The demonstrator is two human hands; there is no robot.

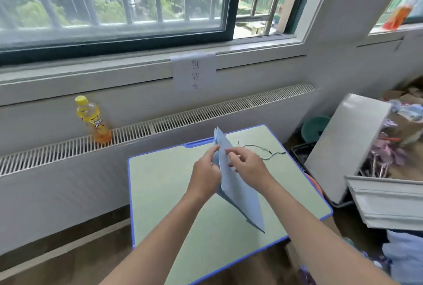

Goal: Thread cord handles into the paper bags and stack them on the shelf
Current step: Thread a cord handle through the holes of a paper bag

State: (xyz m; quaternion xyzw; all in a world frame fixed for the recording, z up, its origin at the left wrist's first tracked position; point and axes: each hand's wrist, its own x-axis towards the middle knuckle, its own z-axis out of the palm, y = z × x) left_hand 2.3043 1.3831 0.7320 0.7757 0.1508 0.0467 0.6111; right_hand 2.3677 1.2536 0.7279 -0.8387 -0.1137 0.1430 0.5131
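Observation:
A flat light-blue paper bag (240, 195) stands on edge above the green desk (164, 193), its top end pointing away from me. My left hand (206, 173) grips the bag's left side near the top. My right hand (246, 165) is on the bag's right face, thumb and fingers pinched together at the upper edge; what they pinch is too small to tell. A dark cord handle (263, 151) lies loose on the desk just beyond my right hand.
A yellow drink bottle (92, 120) stands on the radiator grille at the left. A white board (343, 147) leans beside the desk at the right, with boxes and clutter (393, 147) behind it. A paper sign (194, 72) hangs under the window.

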